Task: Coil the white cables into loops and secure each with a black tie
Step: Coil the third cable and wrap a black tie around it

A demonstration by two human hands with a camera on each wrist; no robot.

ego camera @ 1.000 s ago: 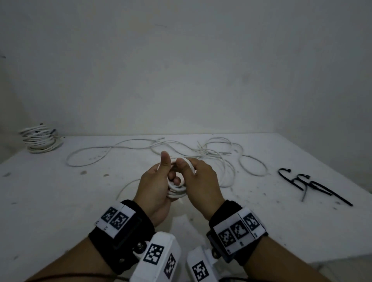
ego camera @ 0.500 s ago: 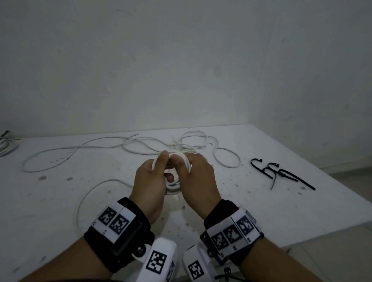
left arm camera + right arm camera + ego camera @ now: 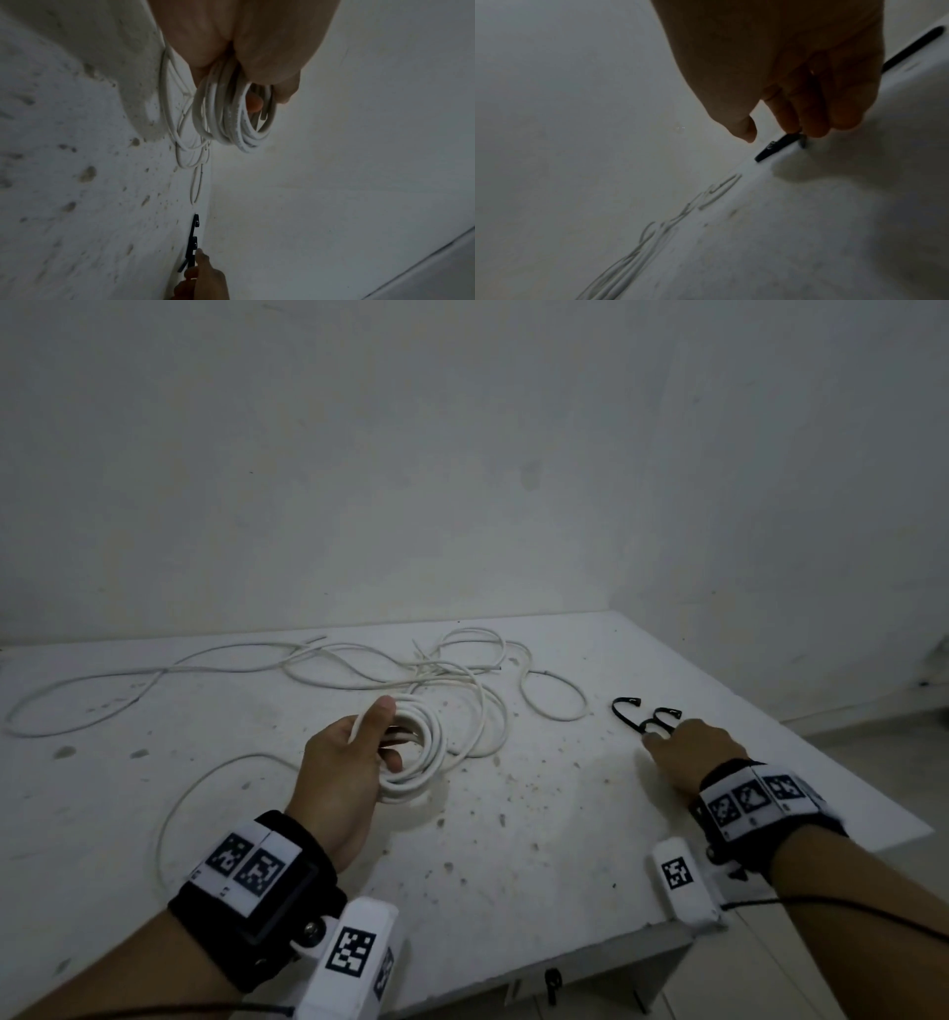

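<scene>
Just above the stained white tabletop (image 3: 513,839), the person's left hand (image 3: 344,762) grips a small coil of thin white cable (image 3: 426,752), thumb pressed over the top of the loops and fingers curled through the middle; the left wrist view shows the bundle (image 3: 236,117) hanging from that clasp with a fingertip poking through the ring. One strand trails from the coil down to the table and sweeps round toward the near left. More loose white cable (image 3: 462,670) lies tangled along the far side of the table. To the right, well apart from the coil, the right hand (image 3: 688,757) reaches down onto a cluster of black hook-ended ties (image 3: 652,716), its fingertips (image 3: 793,123) touching one tie (image 3: 775,148) that lies flat on the surface. Whether the fingers have closed on it cannot be told.
</scene>
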